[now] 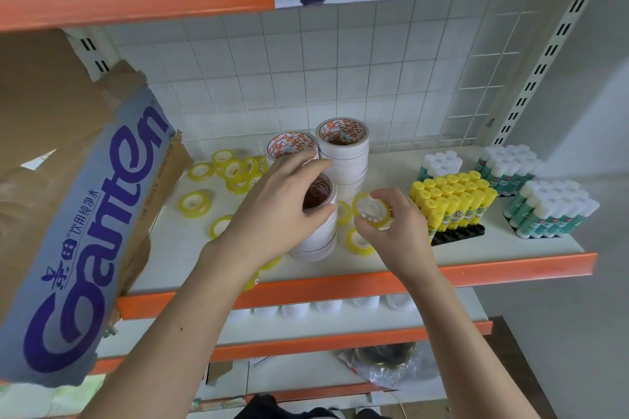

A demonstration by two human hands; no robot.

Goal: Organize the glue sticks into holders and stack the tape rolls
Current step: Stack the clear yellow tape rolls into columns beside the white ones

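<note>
the tape-stacking step looked to be in hand, judging by what each hand was doing. nearest the camera, the left hand (pixel 284 204) was curled round the top of the near stack of white tape rolls (pixel 315 235), fingers over the far rim and thumb at the near side, steadying or squaring it on the shelf (pixel 476 245). just right of it the right hand (pixel 391 221) pinched a small yellow tape roll (pixel 372 211) between thumb and fingertips, lifted clear of the shelf and tilted toward the camera. the next move probably called for setting that small roll flat and centred on another of its kind, since several loose yellow tape rolls (pixel 231 172) lay scattered flat or leaning, some just beside the stack and a cluster further back on the left. to the right, the black holder (pixel 459 235) carried upright yellow glue sticks (pixel 452 197) packed in rows, with a few front slots bare. further right and behind, two groups of green glue sticks (pixel 551 211) with white caps stood packed together; their holders were mostly hidden. further back stood two taller stacks of white tape (pixel 343 160), touching or nearly so, near the wire grid (pixel 306 71). a cardboard box (pixel 78 201) leaned at the left.
</note>
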